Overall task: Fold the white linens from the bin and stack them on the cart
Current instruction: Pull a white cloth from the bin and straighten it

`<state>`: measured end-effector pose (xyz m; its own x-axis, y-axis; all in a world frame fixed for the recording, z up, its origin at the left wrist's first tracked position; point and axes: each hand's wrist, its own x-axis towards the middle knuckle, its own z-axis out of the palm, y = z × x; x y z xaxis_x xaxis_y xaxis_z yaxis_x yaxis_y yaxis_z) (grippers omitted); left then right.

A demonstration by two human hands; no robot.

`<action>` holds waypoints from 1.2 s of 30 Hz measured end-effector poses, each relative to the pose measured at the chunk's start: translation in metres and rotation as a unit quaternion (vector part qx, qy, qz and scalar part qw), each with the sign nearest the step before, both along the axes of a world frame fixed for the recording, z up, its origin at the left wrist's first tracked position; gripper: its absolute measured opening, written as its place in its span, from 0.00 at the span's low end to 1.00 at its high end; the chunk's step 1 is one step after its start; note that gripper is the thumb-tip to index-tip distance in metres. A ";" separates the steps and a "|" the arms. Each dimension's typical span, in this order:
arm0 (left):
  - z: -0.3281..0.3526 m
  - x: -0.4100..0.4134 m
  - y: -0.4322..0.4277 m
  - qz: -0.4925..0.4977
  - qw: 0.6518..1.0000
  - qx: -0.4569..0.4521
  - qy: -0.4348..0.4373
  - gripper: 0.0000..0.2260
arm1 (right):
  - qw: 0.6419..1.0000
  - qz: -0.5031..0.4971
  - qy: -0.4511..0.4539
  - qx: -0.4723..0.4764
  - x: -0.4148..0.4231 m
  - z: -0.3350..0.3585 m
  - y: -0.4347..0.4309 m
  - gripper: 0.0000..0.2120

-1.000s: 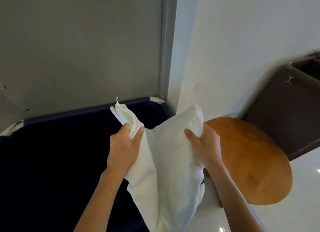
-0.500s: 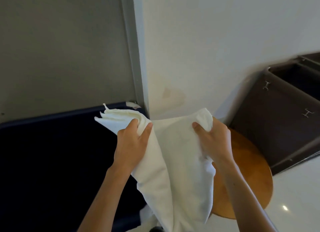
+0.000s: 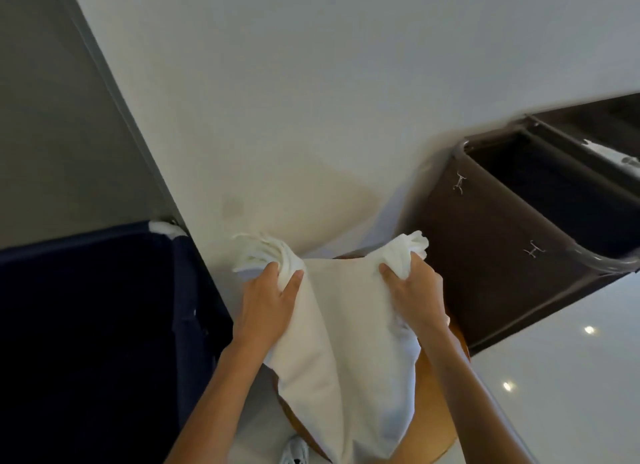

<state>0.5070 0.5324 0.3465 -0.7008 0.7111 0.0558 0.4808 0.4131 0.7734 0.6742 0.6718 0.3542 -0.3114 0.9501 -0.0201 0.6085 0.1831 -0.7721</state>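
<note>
Now both hands, left [image 3: 266,299] and right [image 3: 414,292], grip bunched corners; white linen [image 3: 341,352] hangs between.

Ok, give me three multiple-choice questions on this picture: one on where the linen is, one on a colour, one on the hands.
1. Where is the white linen?
A. flat on the floor
B. held above the round wooden top
C. folded on a shelf

2. What colour is the bin at left?
A. red
B. yellow
C. navy

3. How is the linen held?
A. left hand and right hand each grip a bunched corner
B. one hand only
C. by no hand

Key: 1 B, wood shows below its edges; 2 C, its walls are dark blue; 3 A, both hands clutch bunches.
</note>
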 end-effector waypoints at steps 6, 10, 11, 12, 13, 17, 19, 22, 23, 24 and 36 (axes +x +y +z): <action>-0.060 0.043 0.046 0.023 0.993 -0.096 -0.068 0.13 | 0.995 0.005 -0.066 -0.077 0.046 -0.051 0.060 0.12; -0.102 0.086 0.056 0.063 0.983 -0.147 -0.093 0.17 | 0.983 0.076 -0.146 -0.078 0.082 -0.091 0.086 0.19; -0.111 0.098 0.055 0.083 0.979 -0.152 -0.109 0.17 | 0.979 0.090 -0.158 -0.091 0.094 -0.101 0.092 0.19; -0.121 0.109 0.054 0.109 0.972 -0.163 -0.129 0.18 | 0.975 0.103 -0.169 -0.103 0.105 -0.109 0.097 0.19; -0.129 0.119 0.051 0.139 0.961 -0.187 -0.148 0.19 | 0.970 0.107 -0.180 -0.124 0.117 -0.117 0.102 0.19; -0.172 0.147 0.027 0.215 0.914 -0.292 -0.185 0.22 | 0.955 0.126 -0.213 -0.164 0.165 -0.149 0.122 0.20; -0.195 0.160 0.013 0.213 0.900 -0.333 -0.184 0.23 | 0.947 0.137 -0.239 -0.166 0.183 -0.170 0.127 0.25; -0.222 0.175 0.001 0.232 0.872 -0.386 -0.190 0.19 | 0.938 0.139 -0.257 -0.188 0.196 -0.197 0.127 0.27; -0.230 0.178 0.000 0.237 0.866 -0.397 -0.189 0.18 | 0.933 0.138 -0.268 -0.197 0.197 -0.204 0.128 0.26; -0.236 0.180 0.000 0.238 0.863 -0.405 -0.187 0.17 | 0.932 0.138 -0.271 -0.198 0.197 -0.214 0.130 0.25; -0.276 0.137 0.015 0.288 0.880 -0.359 -0.114 0.17 | 0.946 0.135 -0.238 -0.172 0.143 -0.267 0.156 0.25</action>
